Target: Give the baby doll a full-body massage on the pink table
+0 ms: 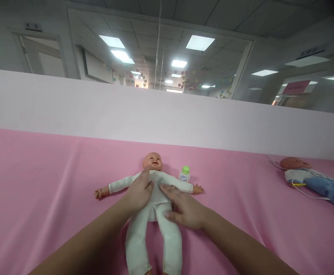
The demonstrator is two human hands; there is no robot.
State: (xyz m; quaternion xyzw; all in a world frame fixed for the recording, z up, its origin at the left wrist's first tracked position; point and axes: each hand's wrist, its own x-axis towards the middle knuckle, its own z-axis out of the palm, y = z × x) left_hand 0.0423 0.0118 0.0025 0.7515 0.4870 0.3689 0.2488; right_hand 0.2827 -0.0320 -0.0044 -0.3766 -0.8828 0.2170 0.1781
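A baby doll (pixel 158 196) in a white cloth body lies on its back with both arms spread and its legs toward me. My left hand (pixel 140 193) rests against the chest on the left side, fingers stretched toward the head and thumb apart. On the other side of the torso, my right hand (pixel 186 209) is open, its fingers slanting over the belly and its thumb near the top of the leg. Neither hand grips anything. A small clear bottle with a green cap (pixel 184 175) stands just above the doll's arm on the right.
Pink cloth (pixel 69 172) covers the table, with some creases. Farther right lies a second doll (pixel 324 187) in blue and white, with thin white tubing and a yellow piece by its arm. A low white wall (pixel 167 118) runs behind, topped by glass.
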